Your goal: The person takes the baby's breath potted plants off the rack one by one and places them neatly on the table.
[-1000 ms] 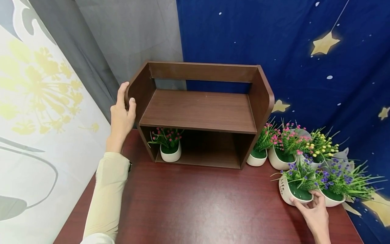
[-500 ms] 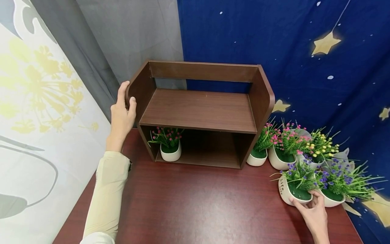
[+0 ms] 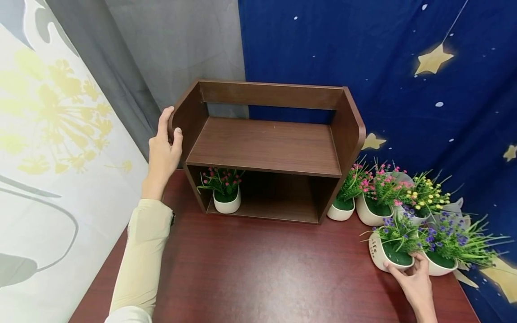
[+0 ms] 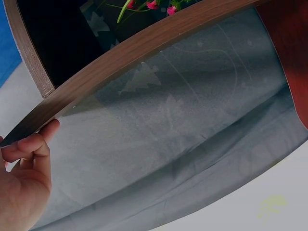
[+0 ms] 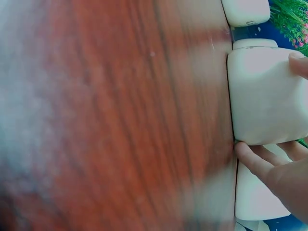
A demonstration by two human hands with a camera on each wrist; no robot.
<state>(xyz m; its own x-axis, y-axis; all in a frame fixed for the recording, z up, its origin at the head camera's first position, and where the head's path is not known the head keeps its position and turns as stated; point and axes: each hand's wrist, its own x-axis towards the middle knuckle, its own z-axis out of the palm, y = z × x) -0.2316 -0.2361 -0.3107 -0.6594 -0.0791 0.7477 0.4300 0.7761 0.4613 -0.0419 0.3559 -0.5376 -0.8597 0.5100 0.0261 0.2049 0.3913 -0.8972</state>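
A dark brown two-tier wooden shelf (image 3: 264, 143) stands upright on the table. My left hand (image 3: 163, 150) grips the front edge of its left side panel (image 4: 96, 79), thumb on the inner side and fingers outside. At the right, my right hand (image 3: 416, 282) holds a white flower pot (image 5: 269, 96) between thumb and fingers. This pot carries small purple artificial flowers (image 3: 397, 231) and has "Life" lettering on its side. In the right wrist view its base sits at the tabletop. The shelf's lower tier holds a white pot of pink flowers (image 3: 227, 205) at its left end.
Right of the shelf are two pots of pink flowers (image 3: 375, 215), one of yellow flowers (image 3: 428, 193) and another of purple flowers (image 3: 444, 267), close together. A blue star-patterned curtain (image 3: 299, 45) hangs behind the reddish-brown table (image 3: 258, 264); white patterned cloth (image 3: 52, 157) is at left.
The head view has shifted very slightly. Both hands, the shelf and the pots keep their places.
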